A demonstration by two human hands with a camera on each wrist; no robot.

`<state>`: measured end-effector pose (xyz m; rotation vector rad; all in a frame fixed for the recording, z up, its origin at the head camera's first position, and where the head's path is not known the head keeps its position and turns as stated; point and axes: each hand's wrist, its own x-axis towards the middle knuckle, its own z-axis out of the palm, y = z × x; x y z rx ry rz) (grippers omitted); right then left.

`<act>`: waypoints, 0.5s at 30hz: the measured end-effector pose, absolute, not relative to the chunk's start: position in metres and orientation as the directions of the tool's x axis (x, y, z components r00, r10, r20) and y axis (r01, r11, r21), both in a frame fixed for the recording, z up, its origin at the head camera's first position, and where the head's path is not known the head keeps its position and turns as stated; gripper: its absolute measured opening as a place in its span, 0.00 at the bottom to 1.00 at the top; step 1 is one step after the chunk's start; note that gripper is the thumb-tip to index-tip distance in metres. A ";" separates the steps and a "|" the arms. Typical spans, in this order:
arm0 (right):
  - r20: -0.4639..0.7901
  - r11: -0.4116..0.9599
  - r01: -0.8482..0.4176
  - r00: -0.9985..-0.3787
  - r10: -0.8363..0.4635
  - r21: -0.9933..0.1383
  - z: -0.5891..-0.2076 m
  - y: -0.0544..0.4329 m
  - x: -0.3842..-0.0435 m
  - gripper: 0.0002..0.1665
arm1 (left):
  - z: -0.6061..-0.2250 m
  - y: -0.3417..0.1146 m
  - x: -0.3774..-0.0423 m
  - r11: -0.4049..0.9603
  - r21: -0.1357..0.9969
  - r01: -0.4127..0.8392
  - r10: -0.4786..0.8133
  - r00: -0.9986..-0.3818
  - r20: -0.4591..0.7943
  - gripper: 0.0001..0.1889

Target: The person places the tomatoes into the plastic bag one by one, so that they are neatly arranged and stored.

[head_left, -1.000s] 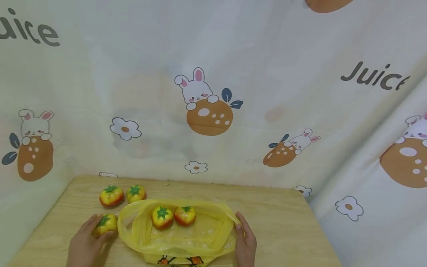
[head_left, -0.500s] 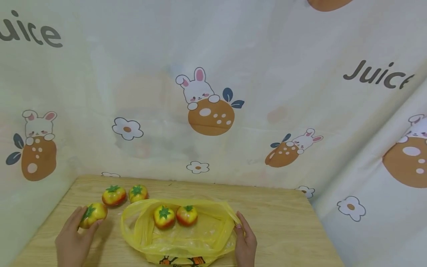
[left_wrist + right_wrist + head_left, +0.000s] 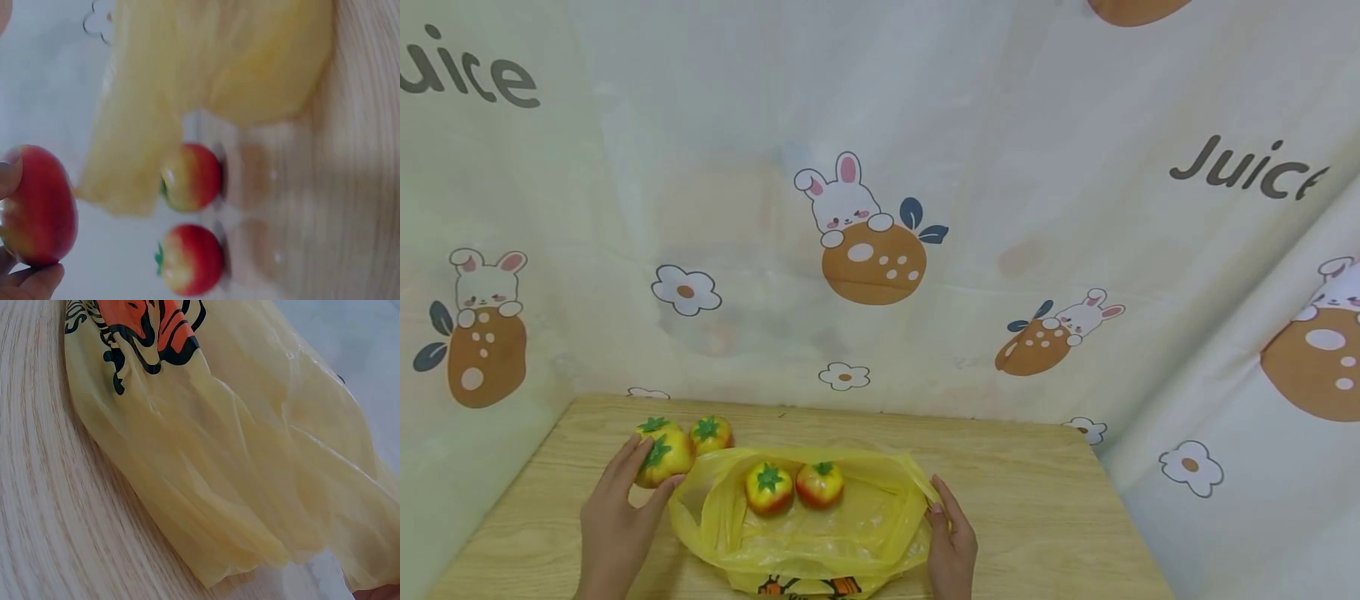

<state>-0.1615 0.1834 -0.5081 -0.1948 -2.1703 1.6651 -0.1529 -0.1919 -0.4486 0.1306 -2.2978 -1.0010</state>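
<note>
My left hand (image 3: 619, 510) grips a yellow-and-red toy tomato (image 3: 672, 460) with a green star-shaped top, held above the table left of a yellow plastic bag (image 3: 820, 546). In the left wrist view this same tomato (image 3: 44, 206) shows its red side between finger and thumb. Two more tomatoes lie behind it: one (image 3: 653, 424) is mostly covered by the held one, the other (image 3: 713, 432) is farther right. Inside the spread bag sit a tomato (image 3: 769, 492) and a second tomato (image 3: 820, 485) beside it. My right hand (image 3: 952, 542) pinches the bag's right rim.
The wooden table (image 3: 1037, 500) carries everything. A pale curtain (image 3: 760, 208) printed with rabbits and flowers hangs along its back and sides. Orange-and-black print (image 3: 150, 331) marks the bag's near side, which stands on the table.
My left hand lifted the tomato off the table, drew it left, then carried it right and forward toward the bag's left rim. The right hand stays at the bag.
</note>
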 end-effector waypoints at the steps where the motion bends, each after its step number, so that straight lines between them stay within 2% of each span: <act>1: 0.227 0.291 -0.126 -0.910 0.346 -0.948 -0.508 0.183 -0.161 0.22 | -0.447 -0.188 -0.153 0.715 0.677 0.175 -0.301 -0.797 0.524 0.34; 7: 0.248 0.334 -0.127 -0.903 0.352 -0.934 -0.510 0.181 -0.160 0.21 | -0.447 -0.162 -0.157 0.742 0.618 0.261 -0.209 -0.786 0.582 0.34; 15: 0.249 0.322 -0.134 -0.904 0.348 -0.937 -0.510 0.181 -0.162 0.22 | -0.454 -0.126 -0.163 0.709 0.612 0.351 -0.092 -0.814 0.574 0.33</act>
